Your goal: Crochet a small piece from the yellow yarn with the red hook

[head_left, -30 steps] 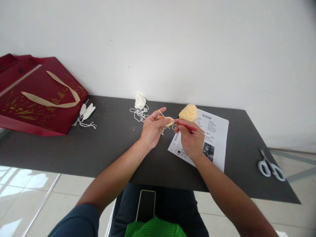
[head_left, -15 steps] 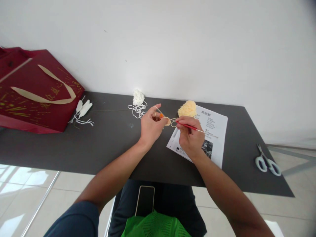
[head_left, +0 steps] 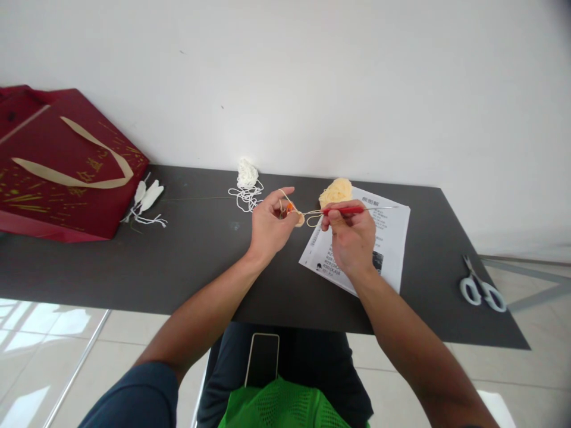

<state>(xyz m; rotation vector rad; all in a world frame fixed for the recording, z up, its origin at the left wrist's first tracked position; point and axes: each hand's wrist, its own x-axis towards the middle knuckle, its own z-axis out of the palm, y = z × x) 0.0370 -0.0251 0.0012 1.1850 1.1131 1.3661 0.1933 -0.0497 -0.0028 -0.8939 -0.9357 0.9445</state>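
Observation:
My left hand [head_left: 272,226] pinches a small pale-yellow crochet piece [head_left: 300,220] between thumb and fingers, with yarn looped over the raised index finger. Something small and orange [head_left: 290,207] shows by those fingers; its kind is unclear. In my right hand [head_left: 352,238] is a crochet hook [head_left: 348,210] with a red handle, its bare metal end pointing right. Yarn [head_left: 313,217] runs between the crochet piece and the hook, one strand hanging in a loop. Just behind the right hand sits a pale-yellow yarn ball [head_left: 336,191].
Under my right hand lies a printed sheet [head_left: 392,238]. White yarn [head_left: 247,175] and white crocheted pieces [head_left: 149,196] lie further left, beside a red paper bag [head_left: 75,160]. Scissors [head_left: 482,288] rest near the table's right edge. A phone [head_left: 262,359] lies on my lap.
My right hand has moved slightly right and turned, so the hook lies nearly level instead of slanting down to the right. The yarn between the hands is drawn longer. The left hand stays nearly in place.

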